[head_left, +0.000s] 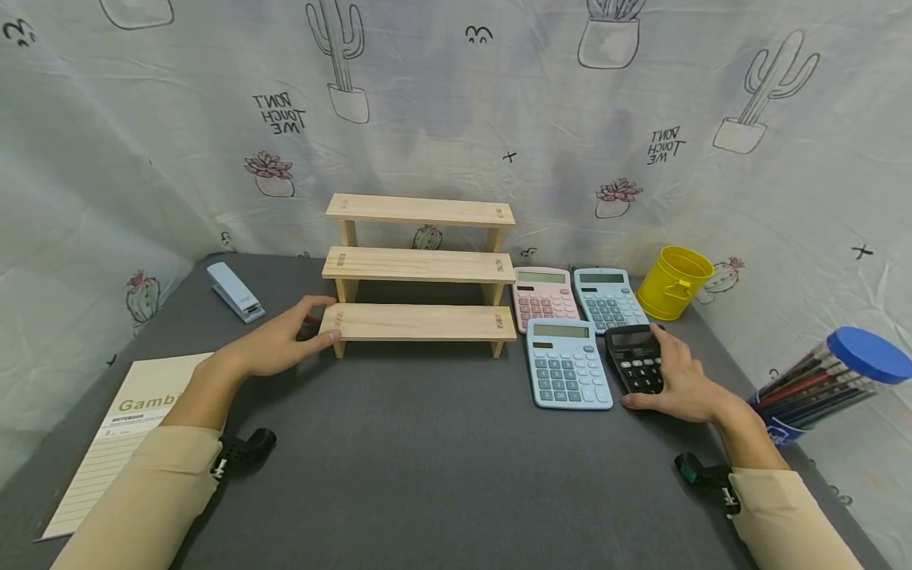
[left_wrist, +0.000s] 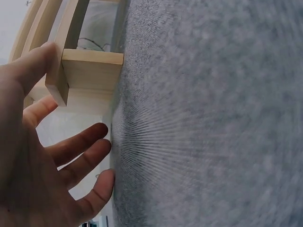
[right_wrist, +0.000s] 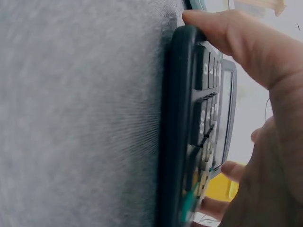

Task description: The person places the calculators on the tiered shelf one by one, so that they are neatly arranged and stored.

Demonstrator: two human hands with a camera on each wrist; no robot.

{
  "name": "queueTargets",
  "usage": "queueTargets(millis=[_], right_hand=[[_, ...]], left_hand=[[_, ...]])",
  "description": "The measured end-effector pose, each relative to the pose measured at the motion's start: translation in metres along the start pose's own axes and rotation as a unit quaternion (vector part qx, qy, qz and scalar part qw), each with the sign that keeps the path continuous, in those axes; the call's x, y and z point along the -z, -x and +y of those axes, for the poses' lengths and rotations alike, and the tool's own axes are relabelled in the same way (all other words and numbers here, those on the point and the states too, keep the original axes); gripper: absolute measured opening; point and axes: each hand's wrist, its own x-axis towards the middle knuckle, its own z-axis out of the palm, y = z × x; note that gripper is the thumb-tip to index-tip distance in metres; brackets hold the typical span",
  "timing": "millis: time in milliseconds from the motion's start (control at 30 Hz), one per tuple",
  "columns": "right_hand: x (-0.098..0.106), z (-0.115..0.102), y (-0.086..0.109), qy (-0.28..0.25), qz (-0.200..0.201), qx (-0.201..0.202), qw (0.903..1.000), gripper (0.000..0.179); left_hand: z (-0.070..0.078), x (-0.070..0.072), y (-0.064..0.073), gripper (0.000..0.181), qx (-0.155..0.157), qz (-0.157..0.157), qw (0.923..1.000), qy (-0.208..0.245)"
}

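A three-tier wooden shelf (head_left: 419,323) stands near the back of the grey table. My left hand (head_left: 274,344) pinches the left end of its lowest board between thumb and forefinger; in the left wrist view the other fingers (left_wrist: 78,144) spread free below. On the right, my right hand (head_left: 687,384) grips a black calculator (head_left: 636,360) lying on the table. Its thumb (right_wrist: 208,23) presses the near edge, and the other fingers reach along the right side. Left of it lies a blue calculator (head_left: 566,364), with a pink calculator (head_left: 545,294) and another blue calculator (head_left: 610,301) behind.
At the back right stands a yellow bucket (head_left: 673,283). A pencil tub with a blue lid (head_left: 869,355) is by the right edge. On the left are a notepad (head_left: 107,467), partly under my forearm, and a pale blue stapler (head_left: 235,291). A printed curtain (head_left: 442,103) hangs behind.
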Motion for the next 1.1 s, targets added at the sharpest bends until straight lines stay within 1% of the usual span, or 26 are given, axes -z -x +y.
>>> queueTargets(millis=[233,333,467,567,667,800,900,1100], right_hand=[[-0.001,0.01,-0.003,-0.057,0.029,0.005,0.9979,0.135],[-0.001,0.012,-0.003,-0.073,0.044,0.01,0.9963,0.133],[-0.001,0.011,-0.003,-0.084,0.063,0.016,0.9944,0.131],[0.001,0.007,-0.003,-0.094,0.08,0.025,0.9921,0.131],[0.004,0.0,-0.002,-0.106,0.093,0.038,0.9893,0.131],[0.009,-0.012,0.0,-0.115,0.1,0.046,0.9873,0.13],[0.013,-0.021,0.001,-0.119,0.103,0.047,0.9864,0.129],[0.017,-0.032,0.0,-0.13,0.11,0.066,0.9831,0.129]], left_hand=[[-0.001,-0.002,0.0,0.069,0.014,-0.005,0.9998,0.016],[-0.002,-0.003,-0.001,0.07,0.015,-0.003,0.9994,0.03],[-0.004,-0.003,-0.004,0.073,0.015,-0.004,0.9981,0.06],[-0.006,-0.002,-0.005,0.074,0.015,-0.008,0.9971,0.075],[-0.007,-0.001,-0.005,0.073,0.017,-0.011,0.9969,0.076],[-0.008,-0.001,-0.005,0.072,0.02,-0.014,0.9967,0.077],[-0.008,-0.001,-0.005,0.072,0.022,-0.015,0.9958,0.088],[-0.007,0.002,-0.007,0.07,0.029,-0.017,0.9943,0.101]])
